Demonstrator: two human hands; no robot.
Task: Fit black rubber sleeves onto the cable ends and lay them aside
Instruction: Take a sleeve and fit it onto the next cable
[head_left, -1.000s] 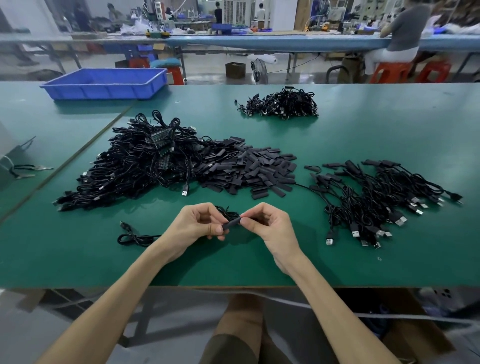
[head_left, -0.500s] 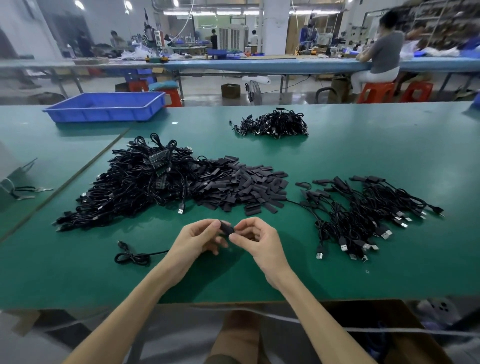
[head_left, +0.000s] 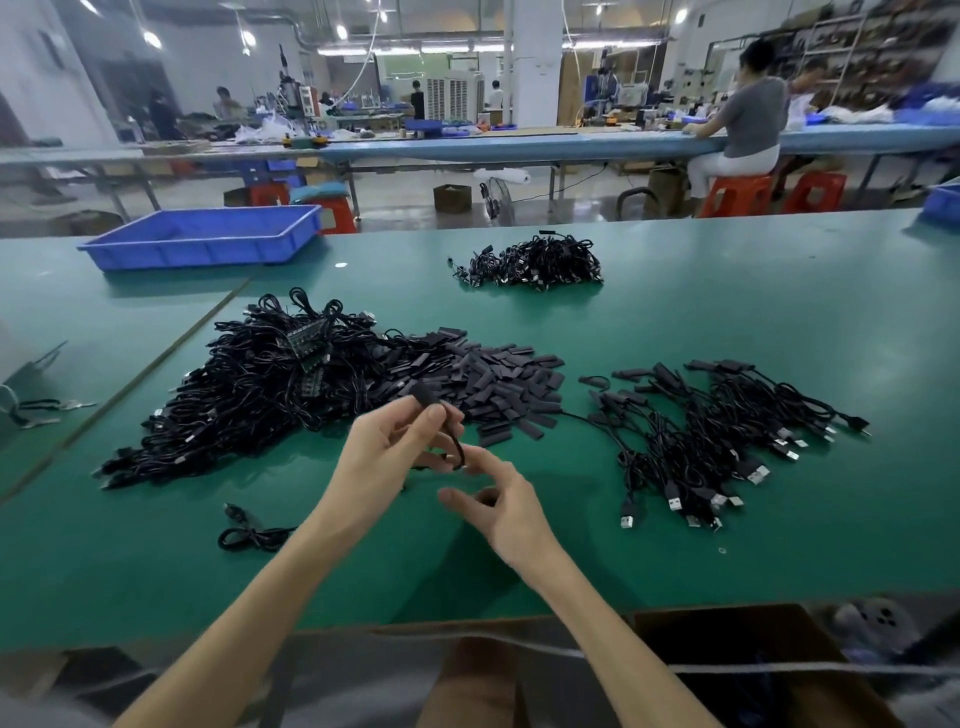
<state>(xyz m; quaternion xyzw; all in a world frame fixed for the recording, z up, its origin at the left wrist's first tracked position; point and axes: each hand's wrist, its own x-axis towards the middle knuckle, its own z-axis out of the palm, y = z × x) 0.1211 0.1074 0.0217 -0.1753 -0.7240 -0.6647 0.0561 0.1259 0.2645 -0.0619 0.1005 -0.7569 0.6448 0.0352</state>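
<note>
My left hand (head_left: 387, 457) pinches a black cable end with a rubber sleeve (head_left: 427, 397) on it and holds it upright above the green table (head_left: 727, 312). The cable (head_left: 457, 441) curves down from the sleeve to the fingertips of my right hand (head_left: 501, 512), which is loosely curled just below and only touches it. The cable's other end lies coiled (head_left: 249, 535) on the table to the left. Behind my hands lie a tangled pile of cables (head_left: 249, 395) and a heap of loose sleeves (head_left: 498, 384). Sleeved cables (head_left: 727, 431) are spread at the right.
A smaller cable pile (head_left: 535, 260) lies further back, and a blue tray (head_left: 208, 239) stands at the back left. A small metal tool (head_left: 47, 410) lies at the left edge. An open cardboard box (head_left: 753, 665) stands below the table's near edge. People work at the benches behind.
My left hand has lifted the sleeved end and turned it upright. My right hand has let go of the sleeve and dropped lower. The view has tilted upward.
</note>
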